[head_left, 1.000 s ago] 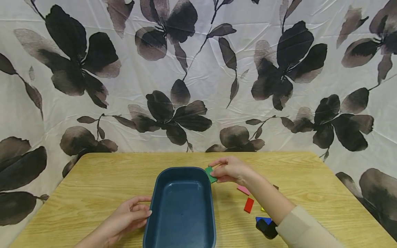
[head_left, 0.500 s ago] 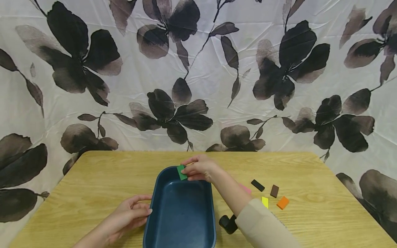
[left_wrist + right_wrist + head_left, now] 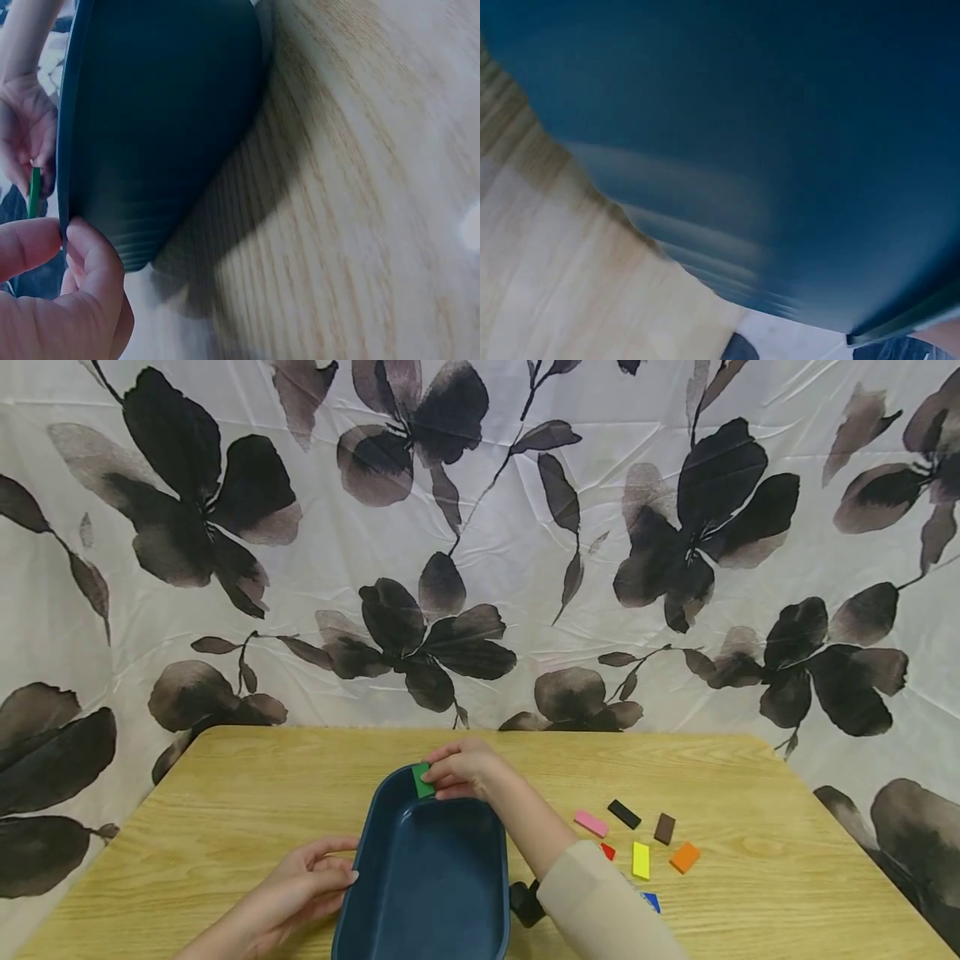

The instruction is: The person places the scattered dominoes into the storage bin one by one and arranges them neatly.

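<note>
A deep blue rectangular tub (image 3: 442, 877) sits on the wooden table, its inside floor bare. At its left side my left hand (image 3: 303, 881) pinches the rim; in the left wrist view the thumb and fingers (image 3: 94, 259) close on it from both sides. My right hand (image 3: 467, 768) pinches a thin green block (image 3: 422, 780) at the tub's far left corner, where the block overlaps the rim. That green block (image 3: 34, 191) also shows past the rim in the left wrist view. The tub's outer wall (image 3: 705, 112) fills most of the right wrist view, hiding the right hand.
Right of the tub lie small blocks: pink (image 3: 591, 823), black (image 3: 624, 814), brown (image 3: 664, 828), yellow (image 3: 641, 861), orange (image 3: 684, 857), and partly hidden red (image 3: 608, 852) and blue (image 3: 652, 902) ones. A flowered cloth (image 3: 420, 527) hangs behind the table (image 3: 750, 793).
My right hand has carried the green block leftward from outside the tub's right rim to its far left corner. The tub has shifted slightly left and turned, with my left hand still at its rim.
</note>
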A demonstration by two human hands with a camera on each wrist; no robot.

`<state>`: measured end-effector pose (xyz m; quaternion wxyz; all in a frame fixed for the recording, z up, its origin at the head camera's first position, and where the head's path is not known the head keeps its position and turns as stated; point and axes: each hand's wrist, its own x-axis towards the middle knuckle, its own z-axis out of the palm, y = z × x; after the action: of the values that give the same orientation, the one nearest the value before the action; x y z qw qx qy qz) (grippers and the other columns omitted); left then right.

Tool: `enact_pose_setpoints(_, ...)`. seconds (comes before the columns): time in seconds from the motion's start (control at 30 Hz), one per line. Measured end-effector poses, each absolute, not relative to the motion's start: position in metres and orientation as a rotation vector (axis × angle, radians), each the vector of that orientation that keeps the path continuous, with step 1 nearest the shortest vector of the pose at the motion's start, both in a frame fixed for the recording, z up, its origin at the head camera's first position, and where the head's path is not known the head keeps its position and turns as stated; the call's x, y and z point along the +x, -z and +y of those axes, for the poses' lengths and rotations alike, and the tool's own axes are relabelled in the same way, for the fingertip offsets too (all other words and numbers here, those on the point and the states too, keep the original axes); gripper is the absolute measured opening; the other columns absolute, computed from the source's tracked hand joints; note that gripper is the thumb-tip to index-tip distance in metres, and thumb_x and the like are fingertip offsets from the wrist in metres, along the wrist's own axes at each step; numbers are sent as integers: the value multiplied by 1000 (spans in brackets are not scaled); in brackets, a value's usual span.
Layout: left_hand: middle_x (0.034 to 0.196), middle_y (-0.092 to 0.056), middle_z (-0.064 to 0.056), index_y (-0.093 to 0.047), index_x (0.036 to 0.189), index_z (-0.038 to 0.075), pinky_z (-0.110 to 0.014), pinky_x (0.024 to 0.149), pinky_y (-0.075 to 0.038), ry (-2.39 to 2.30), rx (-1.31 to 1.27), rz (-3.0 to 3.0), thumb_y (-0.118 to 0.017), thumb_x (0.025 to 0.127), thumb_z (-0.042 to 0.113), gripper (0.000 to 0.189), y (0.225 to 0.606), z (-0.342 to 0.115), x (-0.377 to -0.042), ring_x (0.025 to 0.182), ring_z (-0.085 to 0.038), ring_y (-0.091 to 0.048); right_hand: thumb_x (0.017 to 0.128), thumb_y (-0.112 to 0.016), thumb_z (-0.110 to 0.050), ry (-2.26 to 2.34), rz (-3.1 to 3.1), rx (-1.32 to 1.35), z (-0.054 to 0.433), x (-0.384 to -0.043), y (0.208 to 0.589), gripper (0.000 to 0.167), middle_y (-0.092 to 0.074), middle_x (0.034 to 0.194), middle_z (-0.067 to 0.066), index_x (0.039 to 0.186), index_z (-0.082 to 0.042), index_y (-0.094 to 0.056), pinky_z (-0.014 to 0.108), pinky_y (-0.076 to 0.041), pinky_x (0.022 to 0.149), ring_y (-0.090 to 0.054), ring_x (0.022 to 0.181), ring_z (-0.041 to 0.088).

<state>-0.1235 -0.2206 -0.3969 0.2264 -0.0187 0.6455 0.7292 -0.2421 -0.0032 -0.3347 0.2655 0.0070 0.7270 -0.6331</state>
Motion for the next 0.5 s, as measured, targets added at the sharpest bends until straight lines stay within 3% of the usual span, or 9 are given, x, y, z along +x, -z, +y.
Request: enact_pose_setpoints(0.5, 90, -53, -3, -27, 137, -10, -22, 68, -50, -1991, -53, 1771, -60, 88, 6, 62, 394, -212, -127, 77, -9, -57, 79, -66, 8, 1694, 2018, 12, 8, -247, 321, 28, -64, 84, 11, 106, 2, -63, 21, -51, 52, -60, 65, 16)
